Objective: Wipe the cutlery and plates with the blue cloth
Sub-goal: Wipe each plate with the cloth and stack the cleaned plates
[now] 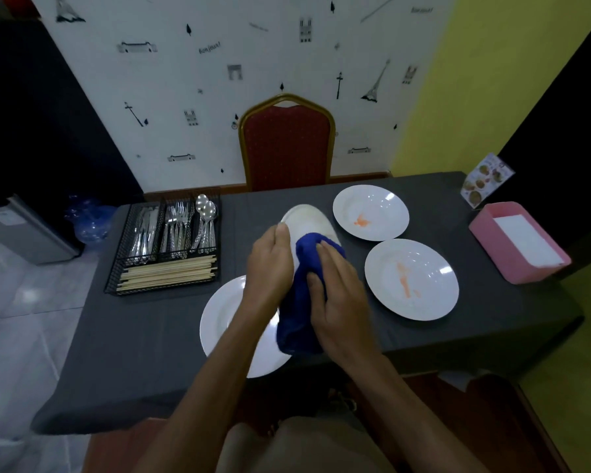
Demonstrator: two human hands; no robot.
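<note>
1. The left hand (270, 264) grips the rim of a round, glossy white plate (309, 220) held tilted above the table, thumb curled over its edge.
2. The right hand (342, 295) is closed around a soft, deep-blue cloth (301, 302), pressing its bunched end against the lifted plate's face; the rest hangs down between the wrists.
3. Three more smooth white plates lie flat: a clean plate (219, 319) under the left forearm, a far smeared plate (371, 213) and a near smeared plate (411, 279) to the right — both streaked orange.
4. A black wire-mesh caddy (164, 247) at the left holds shiny metal knives, forks and spoons, with pale wooden chopsticks (168, 273) laid crosswise in front.
5. The table wears a matte dark-grey tablecloth (144, 336); a pink plastic box (519, 244) of white paper sits at the right edge beside a picture menu card (485, 180).
6. Behind stands a red padded chair (287, 145) with a gold frame — the wallpaper reads "Bonjour!".
</note>
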